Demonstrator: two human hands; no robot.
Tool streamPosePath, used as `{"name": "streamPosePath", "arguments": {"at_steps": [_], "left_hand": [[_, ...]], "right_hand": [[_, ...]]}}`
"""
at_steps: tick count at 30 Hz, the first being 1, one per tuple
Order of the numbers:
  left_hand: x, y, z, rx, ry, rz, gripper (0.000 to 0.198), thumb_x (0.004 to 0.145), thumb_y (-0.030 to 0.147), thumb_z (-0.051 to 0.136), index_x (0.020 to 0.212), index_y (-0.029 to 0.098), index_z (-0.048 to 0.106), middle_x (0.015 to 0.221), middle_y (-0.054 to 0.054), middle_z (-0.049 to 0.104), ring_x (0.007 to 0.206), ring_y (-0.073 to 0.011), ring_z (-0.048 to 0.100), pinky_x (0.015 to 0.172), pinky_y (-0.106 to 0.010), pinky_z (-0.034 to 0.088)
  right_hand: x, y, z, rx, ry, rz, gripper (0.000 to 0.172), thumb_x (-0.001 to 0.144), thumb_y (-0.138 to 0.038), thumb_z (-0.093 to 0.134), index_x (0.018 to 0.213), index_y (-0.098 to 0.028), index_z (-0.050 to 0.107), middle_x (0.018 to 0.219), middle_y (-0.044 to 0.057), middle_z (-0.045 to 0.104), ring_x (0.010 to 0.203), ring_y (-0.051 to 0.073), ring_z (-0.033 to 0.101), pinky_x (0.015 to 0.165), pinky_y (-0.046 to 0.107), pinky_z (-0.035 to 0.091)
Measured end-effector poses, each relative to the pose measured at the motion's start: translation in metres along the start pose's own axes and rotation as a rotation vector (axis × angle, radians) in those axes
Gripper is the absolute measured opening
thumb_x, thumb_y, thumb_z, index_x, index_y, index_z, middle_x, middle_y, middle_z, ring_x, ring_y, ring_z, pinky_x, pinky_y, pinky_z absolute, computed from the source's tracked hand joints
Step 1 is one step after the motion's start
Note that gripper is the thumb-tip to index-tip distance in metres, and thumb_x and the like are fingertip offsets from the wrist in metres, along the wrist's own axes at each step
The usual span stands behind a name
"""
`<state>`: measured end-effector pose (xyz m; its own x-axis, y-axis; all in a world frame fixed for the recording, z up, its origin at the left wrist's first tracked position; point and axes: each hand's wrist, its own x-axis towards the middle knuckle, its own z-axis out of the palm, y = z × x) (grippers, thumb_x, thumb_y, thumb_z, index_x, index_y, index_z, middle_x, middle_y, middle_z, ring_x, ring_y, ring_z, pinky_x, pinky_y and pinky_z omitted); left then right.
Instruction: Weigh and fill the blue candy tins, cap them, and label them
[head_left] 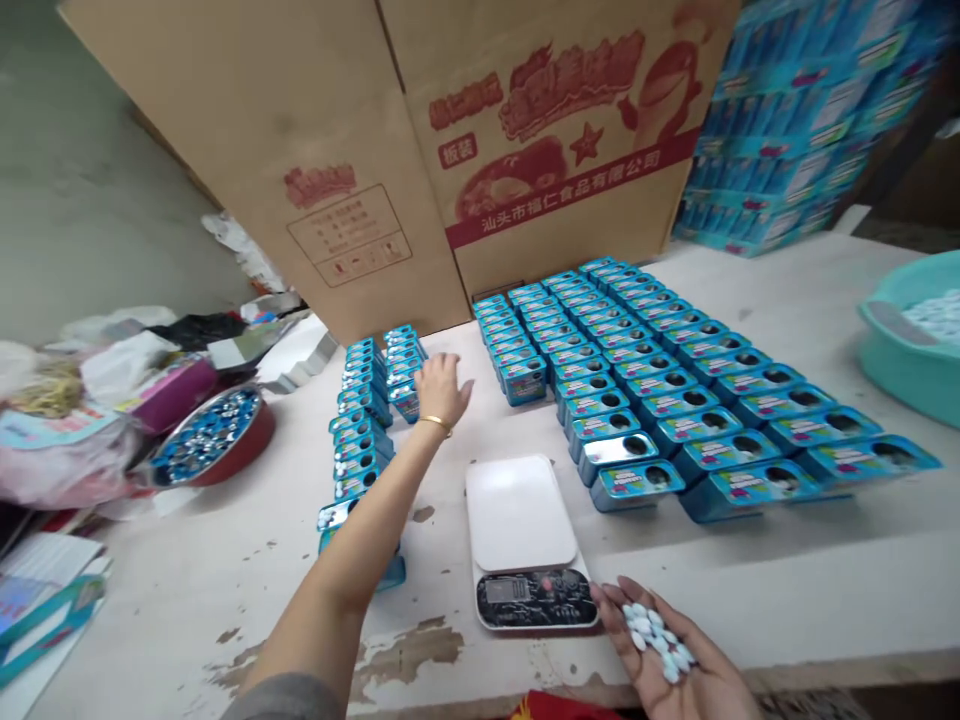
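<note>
My left hand, a gold bangle at its wrist, is stretched over the near end of a short row of blue boxes. Its thumb stands apart from the fingers, and nothing shows in it; whether the fingertips touch a box is unclear. My right hand lies palm up near the table's front edge, cupping a small heap of white oval candies. Between the two arms sits a white kitchen scale with a bare plate and a black control panel. My left forearm partly hides the left column of blue boxes.
Several rows of blue boxes with round holes fill the right middle. Behind stands a large cardboard carton. A teal basin of white pieces is at right, a red bowl of blue packets at left. Blue packs are stacked back right.
</note>
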<state>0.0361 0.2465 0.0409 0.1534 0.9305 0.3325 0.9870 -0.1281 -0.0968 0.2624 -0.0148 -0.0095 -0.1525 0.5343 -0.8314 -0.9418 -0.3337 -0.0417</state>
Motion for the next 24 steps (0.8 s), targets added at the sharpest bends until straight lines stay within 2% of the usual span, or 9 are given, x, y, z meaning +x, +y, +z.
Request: {"name": "streamPosePath", "arguments": {"at_steps": [2, 4, 6, 8, 11, 15, 17, 21, 24], "left_hand": [[-0.010, -0.030, -0.005, 0.116, -0.054, -0.153, 0.041, 0.077, 0.040, 0.058, 0.112, 0.018, 0.054, 0.117, -0.014, 0.049, 0.109, -0.0312, 0.043, 0.088, -0.043, 0.033], [-0.016, -0.052, -0.006, 0.197, -0.154, -0.184, 0.034, 0.076, 0.035, 0.060, 0.105, 0.018, 0.059, 0.118, -0.015, 0.048, 0.111, -0.0331, 0.041, 0.088, -0.045, 0.033], [-0.021, -0.062, -0.008, 0.231, -0.216, -0.081, 0.022, 0.078, 0.028, 0.057, 0.097, 0.019, 0.063, 0.123, -0.013, 0.047, 0.116, -0.0323, 0.039, 0.091, -0.046, 0.031], [-0.025, -0.060, -0.015, 0.236, -0.222, 0.058, 0.016, 0.081, 0.023, 0.053, 0.092, 0.020, 0.065, 0.124, -0.011, 0.048, 0.120, -0.0303, 0.037, 0.097, -0.046, 0.028], [-0.039, -0.037, -0.044, 0.203, -0.259, 0.186, 0.019, 0.084, 0.024, 0.048, 0.093, 0.019, 0.064, 0.112, -0.011, 0.054, 0.109, -0.0271, 0.047, 0.093, -0.042, 0.033], [-0.072, 0.013, -0.096, 0.115, -0.341, 0.366, 0.021, 0.085, 0.029, 0.048, 0.093, 0.018, 0.063, 0.098, -0.010, 0.056, 0.088, -0.0220, 0.056, 0.073, -0.034, 0.041], [-0.090, 0.039, -0.111, 0.062, -0.382, 0.463, 0.019, 0.085, 0.031, 0.050, 0.091, 0.018, 0.063, 0.094, -0.009, 0.057, 0.085, -0.0217, 0.057, 0.069, -0.033, 0.041], [-0.112, 0.075, -0.107, -0.029, -0.432, 0.558, 0.014, 0.084, 0.026, 0.052, 0.087, 0.018, 0.063, 0.092, -0.009, 0.058, 0.083, -0.0217, 0.057, 0.068, -0.033, 0.041], [-0.115, 0.082, -0.100, -0.053, -0.415, 0.581, 0.012, 0.082, 0.025, 0.055, 0.090, 0.018, 0.061, 0.095, -0.009, 0.059, 0.086, -0.0219, 0.057, 0.071, -0.034, 0.042]], "right_hand": [[0.001, 0.001, -0.003, -0.023, -0.020, -0.005, 0.022, 0.075, -0.007, 0.049, 0.077, -0.009, 0.070, 0.084, 0.013, 0.074, 0.084, 0.021, 0.070, 0.072, 0.027, 0.059], [-0.001, 0.004, -0.003, -0.044, -0.046, -0.011, 0.020, 0.075, -0.007, 0.050, 0.078, -0.010, 0.070, 0.084, 0.011, 0.074, 0.086, 0.021, 0.069, 0.074, 0.028, 0.058], [-0.006, 0.008, -0.002, -0.062, -0.073, -0.006, 0.018, 0.077, -0.009, 0.051, 0.079, -0.009, 0.069, 0.085, 0.011, 0.074, 0.088, 0.021, 0.069, 0.076, 0.028, 0.058], [-0.012, 0.009, -0.001, -0.076, -0.096, 0.002, 0.018, 0.078, -0.010, 0.051, 0.081, -0.008, 0.069, 0.086, 0.013, 0.073, 0.089, 0.022, 0.069, 0.077, 0.028, 0.058], [-0.019, 0.006, -0.004, -0.083, -0.109, -0.009, 0.018, 0.079, -0.010, 0.051, 0.085, -0.005, 0.068, 0.091, 0.017, 0.072, 0.093, 0.024, 0.068, 0.078, 0.029, 0.057], [-0.024, -0.001, -0.012, -0.099, -0.117, -0.050, 0.019, 0.079, -0.009, 0.051, 0.089, -0.005, 0.067, 0.097, 0.019, 0.070, 0.100, 0.026, 0.065, 0.081, 0.030, 0.056], [-0.026, -0.002, -0.015, -0.115, -0.132, -0.056, 0.020, 0.079, -0.007, 0.050, 0.091, -0.004, 0.067, 0.098, 0.019, 0.070, 0.101, 0.026, 0.064, 0.080, 0.029, 0.057], [-0.031, 0.001, -0.016, -0.134, -0.166, -0.053, 0.020, 0.081, -0.007, 0.049, 0.091, -0.003, 0.066, 0.097, 0.020, 0.070, 0.101, 0.027, 0.064, 0.079, 0.030, 0.057], [-0.034, 0.003, -0.016, -0.140, -0.181, -0.048, 0.020, 0.082, -0.009, 0.048, 0.090, -0.003, 0.066, 0.096, 0.020, 0.070, 0.101, 0.027, 0.064, 0.080, 0.030, 0.057]]}}
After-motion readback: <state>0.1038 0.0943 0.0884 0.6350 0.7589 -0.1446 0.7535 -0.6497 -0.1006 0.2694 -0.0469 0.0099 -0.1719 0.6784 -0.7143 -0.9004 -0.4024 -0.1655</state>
